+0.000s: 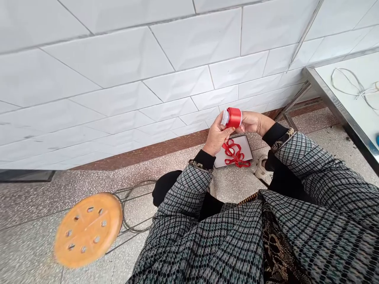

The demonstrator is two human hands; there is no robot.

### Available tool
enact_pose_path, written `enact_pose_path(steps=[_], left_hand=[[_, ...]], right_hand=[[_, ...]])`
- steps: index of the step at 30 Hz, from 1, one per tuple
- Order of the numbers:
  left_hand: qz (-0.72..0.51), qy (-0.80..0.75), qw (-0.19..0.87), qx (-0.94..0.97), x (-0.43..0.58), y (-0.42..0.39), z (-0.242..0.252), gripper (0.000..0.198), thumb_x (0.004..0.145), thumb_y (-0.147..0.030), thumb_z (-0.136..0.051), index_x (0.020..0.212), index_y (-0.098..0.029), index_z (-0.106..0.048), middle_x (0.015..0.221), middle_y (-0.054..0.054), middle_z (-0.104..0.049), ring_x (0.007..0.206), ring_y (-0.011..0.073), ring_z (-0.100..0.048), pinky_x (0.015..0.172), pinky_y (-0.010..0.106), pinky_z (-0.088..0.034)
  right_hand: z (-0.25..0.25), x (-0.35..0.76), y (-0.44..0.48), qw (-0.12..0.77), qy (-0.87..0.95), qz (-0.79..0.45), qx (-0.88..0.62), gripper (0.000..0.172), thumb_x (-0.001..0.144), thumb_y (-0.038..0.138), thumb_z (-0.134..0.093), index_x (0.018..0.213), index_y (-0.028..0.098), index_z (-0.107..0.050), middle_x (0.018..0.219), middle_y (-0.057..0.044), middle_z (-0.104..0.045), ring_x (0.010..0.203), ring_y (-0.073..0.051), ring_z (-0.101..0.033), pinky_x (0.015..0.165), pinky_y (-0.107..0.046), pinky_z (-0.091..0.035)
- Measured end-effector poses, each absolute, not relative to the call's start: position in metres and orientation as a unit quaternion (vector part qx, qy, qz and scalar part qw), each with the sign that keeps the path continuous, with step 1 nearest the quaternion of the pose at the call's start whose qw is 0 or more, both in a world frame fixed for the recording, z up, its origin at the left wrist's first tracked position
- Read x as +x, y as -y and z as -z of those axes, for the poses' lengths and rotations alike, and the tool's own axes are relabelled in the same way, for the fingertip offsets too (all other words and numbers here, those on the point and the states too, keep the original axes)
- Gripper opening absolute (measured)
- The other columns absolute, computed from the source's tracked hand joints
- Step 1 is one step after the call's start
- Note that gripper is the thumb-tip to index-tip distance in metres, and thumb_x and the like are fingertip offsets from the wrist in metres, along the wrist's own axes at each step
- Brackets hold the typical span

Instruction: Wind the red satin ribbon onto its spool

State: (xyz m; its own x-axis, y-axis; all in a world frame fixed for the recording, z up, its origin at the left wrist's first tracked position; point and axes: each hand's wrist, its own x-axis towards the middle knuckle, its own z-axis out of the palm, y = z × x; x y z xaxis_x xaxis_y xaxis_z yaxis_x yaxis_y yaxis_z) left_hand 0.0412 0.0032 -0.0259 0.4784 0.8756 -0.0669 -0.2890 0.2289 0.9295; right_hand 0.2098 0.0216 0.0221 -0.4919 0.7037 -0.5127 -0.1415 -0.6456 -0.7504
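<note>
A spool of red ribbon (235,117) with white ends is held up between my two hands. My left hand (218,136) grips it from the left, thumb along its lower side. From the right, my right hand (251,121) reaches behind the spool with its fingers curled; the fingertips are partly hidden, and I cannot make out whether they grip the spool or the ribbon. Below the hands, a loose tangle of red ribbon (236,154) lies on a flat white tray or box lid (219,158) with a dark edge, on the floor.
An orange round stool (89,228) with holes in its seat and thin metal legs stands at the left. A metal-edged table (331,98) carrying a pale coiled cord (355,88) is on the right. Ahead rises a white tiled wall (177,79). My shoe (262,170) is beside the tray.
</note>
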Motion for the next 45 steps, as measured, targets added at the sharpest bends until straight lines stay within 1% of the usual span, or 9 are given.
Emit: enact_pose_path(steps=[3, 6, 9, 13, 19, 25, 35, 38, 45], left_hand=[[-0.413, -0.316, 0.736, 0.434, 0.041, -0.003, 0.023, 0.102, 0.062, -0.046, -0.101, 0.149, -0.027, -0.052, 0.052, -0.014, -0.049, 0.036, 0.0046, -0.031, 0.038, 0.021, -0.017], [-0.417, -0.323, 0.751, 0.398, 0.042, 0.000, 0.019, 0.082, 0.064, -0.047, -0.099, 0.133, -0.026, -0.059, 0.053, -0.014, -0.047, 0.038, 0.0041, -0.029, 0.038, 0.020, -0.015], [-0.409, -0.337, 0.759, 0.378, 0.044, 0.003, 0.014, 0.062, 0.067, -0.048, -0.097, 0.112, -0.024, -0.062, 0.050, -0.015, -0.042, 0.039, 0.0038, -0.026, 0.039, 0.019, -0.014], [-0.415, -0.344, 0.762, 0.358, 0.049, 0.007, 0.008, 0.050, 0.072, -0.046, -0.095, 0.099, -0.021, -0.062, 0.051, -0.014, -0.042, 0.040, 0.0033, -0.027, 0.039, 0.019, -0.018], [-0.435, -0.355, 0.737, 0.375, 0.050, 0.013, 0.004, 0.043, 0.076, -0.050, -0.091, 0.080, -0.018, -0.062, 0.051, -0.011, -0.044, 0.040, 0.0027, -0.032, 0.039, 0.018, -0.021], [-0.430, -0.362, 0.705, 0.433, 0.049, 0.017, 0.004, 0.045, 0.076, -0.058, -0.087, 0.083, -0.016, -0.072, 0.047, -0.008, -0.047, 0.039, 0.0030, -0.032, 0.040, 0.018, -0.022], [-0.407, -0.406, 0.677, 0.460, 0.051, 0.016, 0.008, 0.035, 0.080, -0.049, -0.084, 0.085, -0.016, -0.071, 0.049, -0.009, -0.045, 0.040, 0.0036, -0.032, 0.041, 0.018, -0.022], [-0.427, -0.419, 0.663, 0.450, 0.052, 0.013, 0.010, 0.031, 0.081, -0.037, -0.085, 0.099, -0.019, -0.070, 0.053, -0.010, -0.051, 0.040, 0.0042, -0.035, 0.041, 0.018, -0.025], [-0.415, -0.378, 0.694, 0.451, 0.047, 0.012, 0.007, 0.089, 0.075, -0.035, -0.095, 0.153, -0.027, -0.053, 0.052, -0.011, -0.053, 0.039, 0.0067, -0.039, 0.041, 0.021, -0.030]], right_hand=[[-0.027, 0.210, -0.017, 0.243, 0.432, -0.734, -0.463, 0.020, 0.090, 0.030, -0.075, 0.084, 0.016, -0.062, 0.056, 0.002, -0.058, 0.047, -0.007, -0.049, 0.046, -0.016, -0.045], [-0.028, 0.216, -0.017, 0.297, 0.624, -0.506, -0.517, 0.023, 0.091, 0.022, -0.071, 0.114, 0.017, -0.070, 0.089, -0.007, -0.074, 0.077, -0.017, -0.068, 0.072, -0.027, -0.058], [-0.026, 0.221, -0.018, 0.308, 0.755, -0.236, -0.528, 0.042, 0.090, 0.012, -0.064, 0.131, 0.018, -0.071, 0.123, -0.012, -0.074, 0.109, -0.024, -0.068, 0.097, -0.037, -0.055], [-0.029, 0.226, -0.020, 0.255, 0.760, -0.138, -0.582, 0.042, 0.093, 0.010, -0.055, 0.129, 0.016, -0.075, 0.125, -0.014, -0.075, 0.112, -0.029, -0.069, 0.098, -0.039, -0.051], [-0.035, 0.246, -0.036, 0.353, 0.647, -0.208, -0.643, 0.030, 0.091, 0.010, -0.058, 0.110, 0.016, -0.081, 0.106, -0.010, -0.080, 0.113, -0.030, -0.070, 0.092, -0.034, -0.054], [-0.030, 0.240, -0.044, 0.392, 0.519, -0.405, -0.643, 0.016, 0.090, 0.012, -0.065, 0.077, 0.014, -0.074, 0.063, -0.003, -0.069, 0.062, -0.014, -0.063, 0.062, -0.022, -0.050], [-0.037, 0.229, -0.030, 0.361, 0.402, -0.654, -0.530, 0.014, 0.089, 0.014, -0.076, 0.077, 0.013, -0.069, 0.068, -0.005, -0.073, 0.053, -0.010, -0.063, 0.053, -0.020, -0.054], [-0.036, 0.229, -0.030, 0.320, 0.395, -0.690, -0.515, 0.017, 0.084, 0.016, -0.083, 0.076, 0.013, -0.067, 0.062, -0.004, -0.071, 0.047, -0.010, -0.060, 0.048, -0.019, -0.052], [-0.032, 0.220, -0.021, 0.262, 0.393, -0.762, -0.442, 0.029, 0.084, 0.028, -0.086, 0.075, 0.014, -0.063, 0.054, -0.001, -0.066, 0.042, -0.008, -0.056, 0.040, -0.014, -0.044]])
